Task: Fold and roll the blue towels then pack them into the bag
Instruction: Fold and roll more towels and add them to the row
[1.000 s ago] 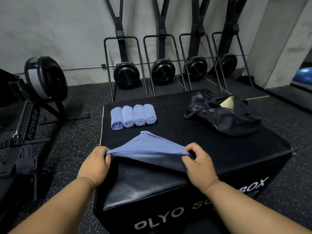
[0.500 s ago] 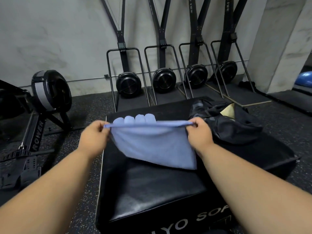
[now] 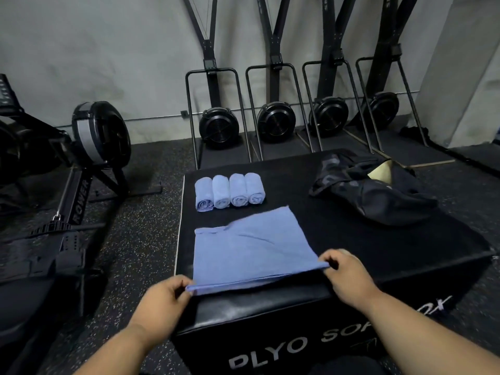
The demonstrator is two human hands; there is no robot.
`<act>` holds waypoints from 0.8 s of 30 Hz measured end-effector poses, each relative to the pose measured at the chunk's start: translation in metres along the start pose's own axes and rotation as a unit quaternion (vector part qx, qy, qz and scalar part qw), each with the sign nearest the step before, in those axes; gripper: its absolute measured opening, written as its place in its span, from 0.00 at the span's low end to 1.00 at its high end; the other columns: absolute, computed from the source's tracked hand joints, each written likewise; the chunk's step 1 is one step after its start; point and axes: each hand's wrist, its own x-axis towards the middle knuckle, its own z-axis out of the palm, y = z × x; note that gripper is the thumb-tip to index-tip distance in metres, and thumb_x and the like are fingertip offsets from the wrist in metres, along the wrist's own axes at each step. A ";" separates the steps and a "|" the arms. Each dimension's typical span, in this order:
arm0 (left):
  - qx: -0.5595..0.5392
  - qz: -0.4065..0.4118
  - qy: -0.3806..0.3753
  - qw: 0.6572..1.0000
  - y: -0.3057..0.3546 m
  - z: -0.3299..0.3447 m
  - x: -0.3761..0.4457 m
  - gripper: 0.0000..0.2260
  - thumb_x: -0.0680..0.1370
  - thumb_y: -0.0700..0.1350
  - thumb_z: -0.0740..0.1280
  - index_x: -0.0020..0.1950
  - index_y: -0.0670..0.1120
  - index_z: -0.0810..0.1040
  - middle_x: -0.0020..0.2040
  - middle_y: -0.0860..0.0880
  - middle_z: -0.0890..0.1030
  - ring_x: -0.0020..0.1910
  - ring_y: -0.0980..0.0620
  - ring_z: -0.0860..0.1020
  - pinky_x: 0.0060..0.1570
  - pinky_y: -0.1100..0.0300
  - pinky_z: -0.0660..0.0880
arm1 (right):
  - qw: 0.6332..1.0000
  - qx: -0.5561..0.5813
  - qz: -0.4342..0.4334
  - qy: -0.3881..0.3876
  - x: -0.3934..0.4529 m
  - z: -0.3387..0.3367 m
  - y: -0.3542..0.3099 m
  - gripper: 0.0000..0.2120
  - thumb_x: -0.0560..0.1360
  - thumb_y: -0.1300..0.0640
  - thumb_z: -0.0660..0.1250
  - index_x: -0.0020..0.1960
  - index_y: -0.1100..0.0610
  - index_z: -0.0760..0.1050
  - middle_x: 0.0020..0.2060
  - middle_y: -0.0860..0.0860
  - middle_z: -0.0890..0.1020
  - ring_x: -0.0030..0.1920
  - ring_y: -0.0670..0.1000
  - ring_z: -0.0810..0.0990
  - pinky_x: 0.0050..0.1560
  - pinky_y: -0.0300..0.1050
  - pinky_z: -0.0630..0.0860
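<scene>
Half a second ago the blue towel [image 3: 254,247] hung in the air; now it lies spread at centre frame on the plyo box [image 3: 378,253]. The left hand [image 3: 162,300] and right hand [image 3: 345,272] pinch its near corners. Four rolled towels [image 3: 229,192] wait above it, the bag [image 3: 373,193] at upper right, so folding comes next.

Flat towel [image 3: 251,250]: blue cloth, matt, soft fine nap, lightly creased
Rolled towels [image 3: 229,192]: four, same blue cloth, matt
Plyo box [image 3: 338,234]: black; top face matt and finely grained, front upper edge smooth with a dull sheen like vinyl, white printed lettering on the side
Bag [image 3: 373,196]: black fabric, thin, crumpled, faint sheen on the folds; pale tan lining at the opening
Floor [image 3: 140,239]: black rubber, rough, pale-speckled
Wall [image 3: 108,50]: grey, matt, mottled like plaster or concrete
Rowing machine [image 3: 89,147]: black housing, semi-gloss, grey band
Upright frames [image 3: 213,74]: thin black tube, metal by the look, satin finish
</scene>
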 end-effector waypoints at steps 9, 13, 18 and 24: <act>0.073 0.027 -0.097 0.992 -0.023 0.001 -0.015 0.11 0.70 0.41 0.72 0.43 0.58 0.86 0.56 0.64 0.81 0.59 0.71 0.76 0.62 0.77 0.65 | 0.997 -0.064 -0.040 -0.028 -0.038 0.002 0.009 0.08 0.71 0.55 0.71 0.39 0.43 0.76 0.49 0.35 0.78 0.53 0.39 0.72 0.63 0.48 0.69; 0.046 -0.019 -0.096 0.994 -0.018 -0.002 0.010 0.13 0.73 0.37 0.70 0.47 0.55 0.86 0.52 0.60 0.83 0.51 0.64 0.80 0.59 0.66 0.74 | 0.995 -0.067 -0.046 -0.058 -0.039 0.004 0.005 0.10 0.72 0.57 0.71 0.43 0.40 0.78 0.52 0.35 0.77 0.57 0.36 0.70 0.63 0.44 0.63; 0.065 -0.042 0.009 0.997 0.003 -0.002 0.068 0.04 0.78 0.45 0.70 0.48 0.54 0.82 0.42 0.57 0.85 0.43 0.56 0.83 0.48 0.60 0.78 | 0.997 -0.028 -0.020 -0.067 -0.035 0.008 0.000 0.09 0.74 0.50 0.62 0.48 0.40 0.80 0.55 0.36 0.77 0.60 0.37 0.68 0.60 0.41 0.57; 0.125 -0.043 0.065 0.989 -0.001 0.005 0.143 0.07 0.79 0.49 0.71 0.55 0.51 0.83 0.50 0.50 0.85 0.50 0.47 0.82 0.55 0.54 0.78 | 0.998 -0.033 -0.018 -0.057 -0.029 0.014 0.006 0.11 0.74 0.50 0.60 0.47 0.40 0.80 0.55 0.35 0.76 0.61 0.38 0.68 0.61 0.32 0.55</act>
